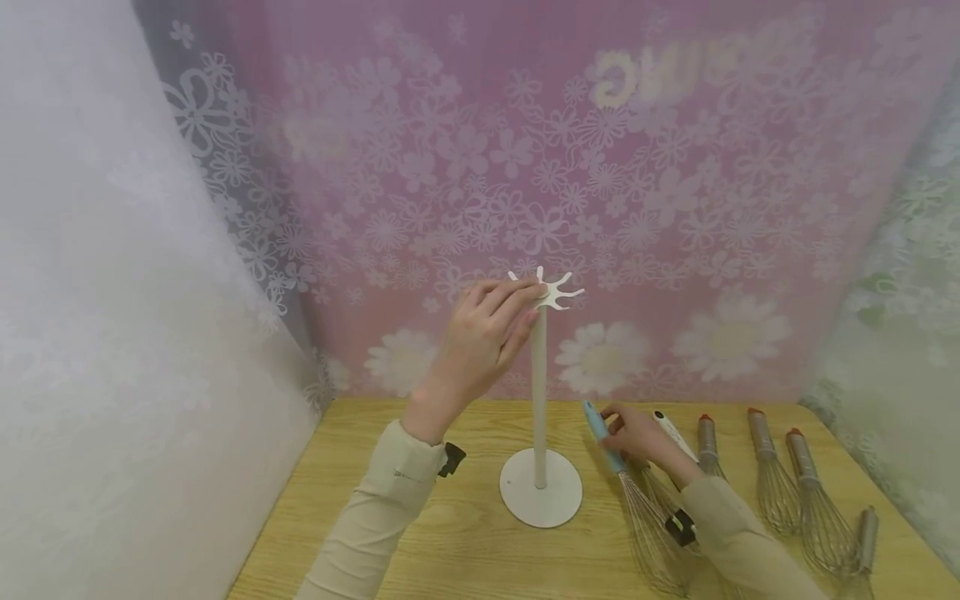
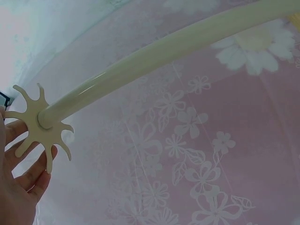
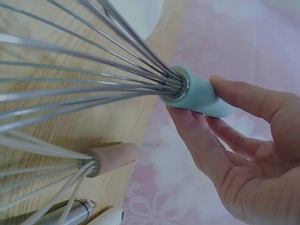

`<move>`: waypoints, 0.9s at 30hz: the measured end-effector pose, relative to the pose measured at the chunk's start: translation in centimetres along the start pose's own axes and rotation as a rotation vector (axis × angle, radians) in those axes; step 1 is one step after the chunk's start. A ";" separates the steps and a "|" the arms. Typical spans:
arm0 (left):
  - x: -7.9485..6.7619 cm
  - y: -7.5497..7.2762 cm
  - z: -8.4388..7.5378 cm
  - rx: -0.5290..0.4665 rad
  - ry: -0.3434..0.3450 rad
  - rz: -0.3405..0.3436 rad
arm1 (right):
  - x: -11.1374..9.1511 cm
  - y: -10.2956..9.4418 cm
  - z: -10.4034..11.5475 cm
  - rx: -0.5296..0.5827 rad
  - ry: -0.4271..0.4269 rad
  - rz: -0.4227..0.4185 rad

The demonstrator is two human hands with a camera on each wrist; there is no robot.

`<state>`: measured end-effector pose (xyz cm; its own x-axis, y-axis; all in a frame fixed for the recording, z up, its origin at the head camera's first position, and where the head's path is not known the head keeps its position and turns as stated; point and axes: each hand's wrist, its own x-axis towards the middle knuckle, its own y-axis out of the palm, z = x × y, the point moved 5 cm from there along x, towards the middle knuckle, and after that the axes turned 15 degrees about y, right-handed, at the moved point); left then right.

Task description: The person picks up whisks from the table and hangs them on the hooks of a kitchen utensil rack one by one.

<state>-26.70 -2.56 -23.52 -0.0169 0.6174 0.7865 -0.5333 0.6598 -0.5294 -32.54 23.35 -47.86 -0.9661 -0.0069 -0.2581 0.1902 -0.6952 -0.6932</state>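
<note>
A white stand (image 1: 539,392) rises from a round base (image 1: 521,500) and has a crown of curved hooks (image 1: 558,293) on top. My left hand (image 1: 483,329) holds the crown's left side; in the left wrist view its fingers (image 2: 35,171) lie around the hooks. Right of the base, my right hand (image 1: 637,435) pinches the light-blue handle of a balloon whisk (image 1: 596,419). The right wrist view shows thumb and fingers on opposite sides of that handle (image 3: 199,93). Its wires slant down toward the front of the table. Whether they touch the tabletop, I cannot tell.
Beneath the blue whisk lies one with a wooden handle (image 3: 115,159). A white-handled whisk (image 1: 675,435) is partly behind my right wrist. Farther right lie several metal whisks (image 1: 761,433) and a small one (image 1: 867,537). Flowered curtains (image 1: 465,167) enclose the wooden table (image 1: 450,533).
</note>
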 end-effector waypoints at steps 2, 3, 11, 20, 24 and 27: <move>0.0 0.0 0.0 0.001 0.000 0.000 | -0.4 -0.2 0.2 0.001 -0.016 -0.028; 0.0 0.0 0.0 0.001 0.000 -0.001 | -0.6 -0.3 0.3 -0.002 -0.034 -0.039; 0.0 0.0 0.0 -0.001 -0.001 0.000 | -2.2 -0.9 1.0 0.061 -0.122 -0.144; 0.0 0.0 -0.1 0.001 -0.001 0.007 | -4.8 -1.4 2.7 0.175 -0.143 -0.258; -0.1 0.1 -0.1 0.005 0.002 0.009 | -5.6 -1.7 3.4 0.223 -0.182 -0.324; -0.1 0.1 -0.1 0.008 0.005 0.008 | -6.2 -1.9 3.8 0.256 -0.243 -0.374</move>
<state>-26.70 -2.51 -23.62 -0.0169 0.6253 0.7802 -0.5397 0.6512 -0.5336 -27.58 22.00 -42.41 -0.9784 0.1299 0.1607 -0.1952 -0.8358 -0.5132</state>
